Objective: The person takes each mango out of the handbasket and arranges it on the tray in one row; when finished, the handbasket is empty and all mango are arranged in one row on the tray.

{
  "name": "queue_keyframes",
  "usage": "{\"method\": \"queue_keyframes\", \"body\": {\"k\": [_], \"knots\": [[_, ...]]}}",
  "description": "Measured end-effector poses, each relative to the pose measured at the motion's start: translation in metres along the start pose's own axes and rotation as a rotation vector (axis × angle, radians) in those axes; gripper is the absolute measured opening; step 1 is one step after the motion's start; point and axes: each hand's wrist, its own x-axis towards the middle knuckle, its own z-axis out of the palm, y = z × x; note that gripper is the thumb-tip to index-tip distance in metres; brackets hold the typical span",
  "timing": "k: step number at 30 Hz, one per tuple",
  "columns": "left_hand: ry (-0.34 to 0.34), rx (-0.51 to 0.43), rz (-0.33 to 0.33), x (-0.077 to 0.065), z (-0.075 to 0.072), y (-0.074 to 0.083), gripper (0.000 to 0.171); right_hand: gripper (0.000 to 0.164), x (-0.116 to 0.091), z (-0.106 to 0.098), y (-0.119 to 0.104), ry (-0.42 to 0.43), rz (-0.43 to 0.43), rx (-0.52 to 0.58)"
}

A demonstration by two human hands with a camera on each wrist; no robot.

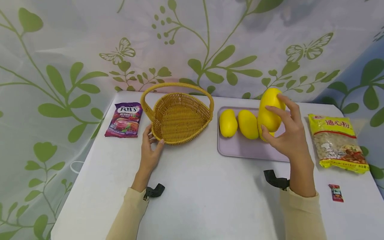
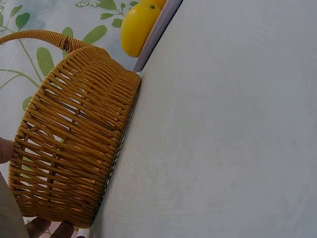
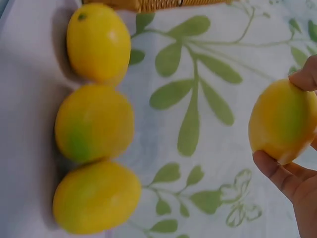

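Note:
My right hand (image 1: pixel 289 131) pinches a yellow mango (image 1: pixel 271 110) between thumb and fingers, raised above the lilac tray (image 1: pixel 252 152). In the right wrist view that mango (image 3: pixel 283 121) shows a green blush. Three more mangoes lie in a row on the tray: the left one (image 1: pixel 228 123), the middle one (image 1: pixel 248 124) and a right one (image 3: pixel 96 197) partly hidden in the head view. At the left, my left hand (image 1: pixel 150 153) holds the near left side of a wicker basket (image 1: pixel 183 123), thumb at the rim and fingers round the side. No contents show inside the basket.
A purple Fox's candy bag (image 1: pixel 125 120) lies left of the basket. Right of the tray are a yellow pasta bag (image 1: pixel 339 143) and a small red wrapped sweet (image 1: pixel 336 193). The basket's tall handle (image 1: pixel 177 85) arches over its far side, near the leaf-patterned curtain (image 1: pixel 180 40).

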Motion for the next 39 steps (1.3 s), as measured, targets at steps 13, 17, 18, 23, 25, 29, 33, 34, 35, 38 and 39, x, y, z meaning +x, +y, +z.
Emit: {"method": "queue_keyframes", "body": {"k": [13, 17, 18, 23, 25, 29, 33, 34, 35, 38, 39], "knots": [[-0.001, -0.029, -0.002, 0.001, 0.0, -0.001, 0.069, 0.055, -0.029, -0.015, 0.068, -0.133, 0.312, -0.093], [0.0, -0.026, -0.006, 0.0, 0.0, 0.0, 0.069, 0.054, -0.037, -0.017, 0.08, -0.211, 0.444, -0.081], [0.0, -0.028, -0.008, 0.0, -0.001, 0.001, 0.069, 0.054, -0.039, -0.018, 0.082, -0.227, 0.465, -0.077], [-0.001, -0.025, -0.014, 0.0, 0.0, 0.001, 0.07, 0.055, -0.044, -0.019, 0.091, -0.289, 0.515, -0.077], [-0.002, -0.022, -0.015, 0.0, 0.0, 0.0, 0.07, 0.055, -0.045, -0.02, 0.093, -0.307, 0.524, -0.076], [-0.002, -0.018, -0.023, 0.001, 0.0, 0.0, 0.07, 0.057, -0.049, -0.022, 0.096, -0.335, 0.543, -0.07], [-0.002, -0.014, -0.027, 0.0, 0.0, 0.002, 0.07, 0.059, -0.051, -0.025, 0.098, -0.361, 0.549, -0.061], [-0.002, -0.013, -0.026, 0.0, 0.0, 0.002, 0.07, 0.059, -0.051, -0.025, 0.099, -0.367, 0.547, -0.059], [-0.002, -0.014, -0.026, 0.0, -0.001, 0.002, 0.07, 0.059, -0.051, -0.025, 0.1, -0.371, 0.544, -0.056], [-0.003, -0.013, -0.025, 0.0, 0.0, 0.002, 0.07, 0.058, -0.052, -0.025, 0.102, -0.395, 0.535, -0.054], [-0.003, -0.012, -0.021, 0.0, 0.0, 0.002, 0.07, 0.058, -0.052, -0.025, 0.103, -0.411, 0.537, -0.058]]}}
